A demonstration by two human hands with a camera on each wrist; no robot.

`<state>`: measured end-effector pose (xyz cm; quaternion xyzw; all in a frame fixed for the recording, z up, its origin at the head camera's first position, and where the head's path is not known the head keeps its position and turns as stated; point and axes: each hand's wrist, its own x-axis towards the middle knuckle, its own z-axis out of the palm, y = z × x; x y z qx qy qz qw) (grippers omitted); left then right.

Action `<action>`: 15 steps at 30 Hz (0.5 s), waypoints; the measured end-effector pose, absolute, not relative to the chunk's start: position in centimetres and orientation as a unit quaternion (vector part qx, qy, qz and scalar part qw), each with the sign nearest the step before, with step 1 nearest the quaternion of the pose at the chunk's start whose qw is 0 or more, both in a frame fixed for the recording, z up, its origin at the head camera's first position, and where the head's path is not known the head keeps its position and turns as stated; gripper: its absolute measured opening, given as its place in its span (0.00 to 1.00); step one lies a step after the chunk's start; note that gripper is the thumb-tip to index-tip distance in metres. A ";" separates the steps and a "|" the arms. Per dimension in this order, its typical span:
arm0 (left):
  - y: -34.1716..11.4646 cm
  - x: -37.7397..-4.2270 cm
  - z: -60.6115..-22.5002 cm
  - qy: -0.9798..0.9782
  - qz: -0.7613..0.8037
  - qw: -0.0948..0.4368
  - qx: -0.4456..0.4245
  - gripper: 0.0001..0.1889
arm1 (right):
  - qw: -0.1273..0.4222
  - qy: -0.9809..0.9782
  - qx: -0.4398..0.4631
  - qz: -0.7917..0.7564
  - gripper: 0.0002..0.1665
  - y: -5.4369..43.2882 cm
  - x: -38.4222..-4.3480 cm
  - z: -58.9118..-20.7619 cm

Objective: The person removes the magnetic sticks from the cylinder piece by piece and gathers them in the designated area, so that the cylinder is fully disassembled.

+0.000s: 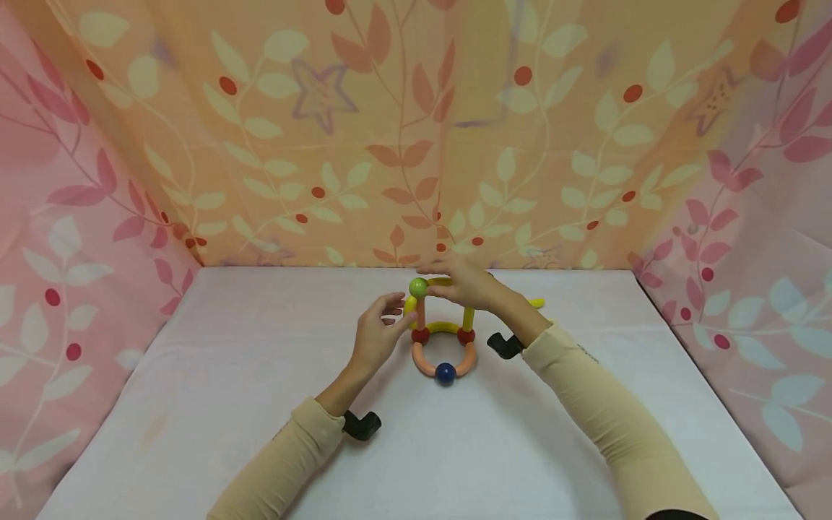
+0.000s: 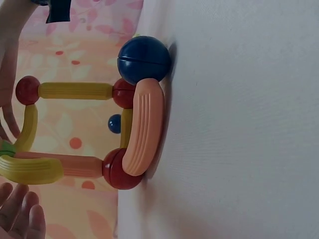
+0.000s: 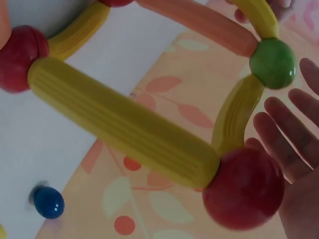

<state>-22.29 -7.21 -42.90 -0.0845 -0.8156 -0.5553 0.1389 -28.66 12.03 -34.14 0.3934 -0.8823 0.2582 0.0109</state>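
Observation:
A frame of magnetic sticks and balls stands upright on the table. Its base ring has a blue ball [image 1: 445, 373] in front, salmon curved sticks [image 1: 425, 361] and two red balls [image 1: 466, 336]. From these rise a salmon stick [image 1: 420, 315] topped by a green ball [image 1: 418, 287] and a yellow stick [image 3: 124, 122] topped by a red ball [image 3: 243, 189]. A yellow curved stick [image 3: 237, 114] bridges the tops; another yellow curved stick [image 2: 31, 170] hangs off the green ball. Beside that one, my left hand [image 1: 377, 334] has loose fingers. My right hand [image 1: 471, 285] reaches over the top, fingers extended near the green ball.
Behind the frame, a loose blue ball [image 3: 49, 202] lies on the white table [image 1: 260, 404]. A yellow stick [image 1: 536, 302] rests to the right, beyond my right wrist. Patterned cloth [image 1: 416, 130] walls in the back and sides.

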 end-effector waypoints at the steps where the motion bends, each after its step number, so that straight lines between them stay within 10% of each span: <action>1: -7.2 -22.3 -42.9 -0.819 -0.551 0.136 -0.082 0.24 | 0.010 -0.880 0.400 0.256 0.24 11.8 -28.6 -34.2; 15: -7.2 -22.6 -43.3 -0.821 -0.555 0.119 -0.059 0.16 | 0.019 -0.883 0.421 0.208 0.20 10.4 -28.2 -34.3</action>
